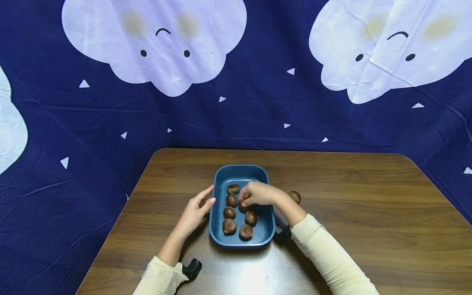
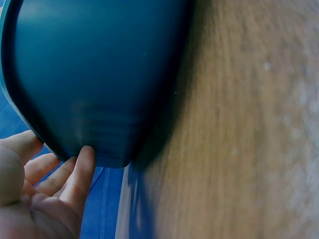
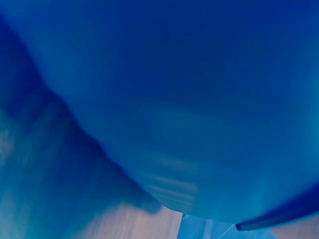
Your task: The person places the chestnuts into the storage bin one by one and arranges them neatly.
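Note:
A blue rectangular dish (image 1: 241,242) with rounded corners stands on the wooden table. Inside it, brown chestnuts (image 1: 229,226) form a left column of several, with two more chestnuts (image 1: 251,217) on the right. My right hand (image 1: 259,193) reaches over the right rim and pinches a chestnut (image 1: 243,205) at the top of the right column. Beside the dish's left side is my left hand (image 1: 195,211), fingers extended. In the left wrist view, its fingertips (image 2: 86,154) touch the dish's outer wall (image 2: 94,89). The right wrist view shows mostly blurred blue wall (image 3: 174,109).
Another chestnut (image 1: 294,196) lies on the table right of the dish, partly behind the right forearm. A greyish thing (image 1: 280,217) shows between the dish and that forearm. Beyond the table's far edge (image 1: 280,151) hangs a dark blue cloth (image 1: 258,110) with clouds.

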Tool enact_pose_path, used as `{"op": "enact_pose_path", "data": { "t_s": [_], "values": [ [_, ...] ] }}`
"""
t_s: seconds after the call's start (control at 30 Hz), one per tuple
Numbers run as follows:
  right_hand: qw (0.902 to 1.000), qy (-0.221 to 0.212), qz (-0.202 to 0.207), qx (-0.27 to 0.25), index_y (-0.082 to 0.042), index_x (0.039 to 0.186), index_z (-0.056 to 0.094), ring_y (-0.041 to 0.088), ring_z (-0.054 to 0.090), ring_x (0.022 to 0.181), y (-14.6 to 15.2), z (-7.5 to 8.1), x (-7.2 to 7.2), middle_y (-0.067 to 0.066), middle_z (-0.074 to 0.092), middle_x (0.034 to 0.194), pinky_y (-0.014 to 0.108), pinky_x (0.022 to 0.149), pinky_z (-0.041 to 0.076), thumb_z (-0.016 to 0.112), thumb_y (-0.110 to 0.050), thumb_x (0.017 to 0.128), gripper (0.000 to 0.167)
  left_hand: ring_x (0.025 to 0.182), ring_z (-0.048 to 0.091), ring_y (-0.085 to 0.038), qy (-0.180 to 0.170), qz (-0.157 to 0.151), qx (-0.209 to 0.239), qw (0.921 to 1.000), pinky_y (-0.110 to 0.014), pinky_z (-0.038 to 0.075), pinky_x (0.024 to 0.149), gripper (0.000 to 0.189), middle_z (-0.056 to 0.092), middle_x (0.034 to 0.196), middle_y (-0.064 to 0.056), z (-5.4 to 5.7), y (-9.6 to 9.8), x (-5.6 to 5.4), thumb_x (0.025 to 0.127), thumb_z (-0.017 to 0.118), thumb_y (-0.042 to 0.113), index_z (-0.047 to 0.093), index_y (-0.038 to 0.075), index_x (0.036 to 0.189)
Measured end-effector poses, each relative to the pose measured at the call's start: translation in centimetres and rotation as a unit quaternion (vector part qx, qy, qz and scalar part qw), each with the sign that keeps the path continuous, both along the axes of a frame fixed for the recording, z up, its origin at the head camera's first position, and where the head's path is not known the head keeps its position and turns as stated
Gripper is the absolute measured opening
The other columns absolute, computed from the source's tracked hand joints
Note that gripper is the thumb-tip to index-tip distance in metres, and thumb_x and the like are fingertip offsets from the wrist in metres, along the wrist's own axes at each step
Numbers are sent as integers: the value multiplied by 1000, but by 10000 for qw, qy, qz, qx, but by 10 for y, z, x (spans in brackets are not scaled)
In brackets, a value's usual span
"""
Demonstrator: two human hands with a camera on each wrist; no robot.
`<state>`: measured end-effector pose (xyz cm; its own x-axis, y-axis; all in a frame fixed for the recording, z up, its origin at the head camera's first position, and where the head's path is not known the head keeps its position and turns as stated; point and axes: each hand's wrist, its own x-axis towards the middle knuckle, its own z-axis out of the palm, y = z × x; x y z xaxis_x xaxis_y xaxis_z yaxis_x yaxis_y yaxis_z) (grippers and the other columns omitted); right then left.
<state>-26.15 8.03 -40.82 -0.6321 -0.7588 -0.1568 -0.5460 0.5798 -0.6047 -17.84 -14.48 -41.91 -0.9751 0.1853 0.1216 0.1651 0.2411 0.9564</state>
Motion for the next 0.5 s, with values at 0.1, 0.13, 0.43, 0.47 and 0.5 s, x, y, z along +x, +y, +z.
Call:
{"op": "enact_pose_path", "data": {
  "t_s": [0.1, 0.13, 0.43, 0.47, 0.5],
  "values": [
    [9999, 67, -99, 66, -6, 101, 67, 12, 59, 87, 0, 1, 1, -1, 65, 93, 25, 74, 48, 64, -9, 83, 19, 105, 52, -34, 9, -4, -4, 10000, -36, 47, 83, 43, 46, 124, -28, 0, 0, 0, 90, 51, 2, 40, -8, 131],
    [9998, 70, -146, 86, -5, 104, 66, 13, 58, 90, 0, 1, 2, 1, 65, 96, 25, 76, 48, 64, -9, 83, 22, 105, 52, -34, 7, -8, -5, 10000, -36, 47, 83, 43, 46, 125, -28, -1, 0, 0, 90, 51, 2, 40, -8, 131],
    [9992, 18, -218, -323, -2, 114, 59, 20, 57, 98, 3, 1, 1, 9, 60, 110, 30, 81, 46, 63, -9, 84, 31, 106, 51, -35, -43, -3, 60, 10000, -36, 47, 83, 43, 45, 126, -27, -1, 0, -1, 91, 51, 2, 39, -7, 131],
    [9989, -6, -212, -420, -2, 114, 58, 21, 57, 98, 4, 1, 1, 10, 60, 111, 30, 82, 46, 63, -8, 84, 31, 106, 51, -35, -55, -1, 68, 10000, -36, 47, 83, 43, 44, 127, -27, -1, 0, 0, 91, 51, 2, 39, -7, 131],
    [9985, -21, -215, -495, -2, 115, 58, 22, 57, 99, 5, 1, 1, 10, 60, 111, 31, 82, 46, 63, -9, 84, 32, 106, 51, -34, -60, 4, 63, 10000, -36, 47, 83, 43, 43, 128, -27, -1, 0, 0, 91, 51, 2, 39, -7, 131]
  ]
}}
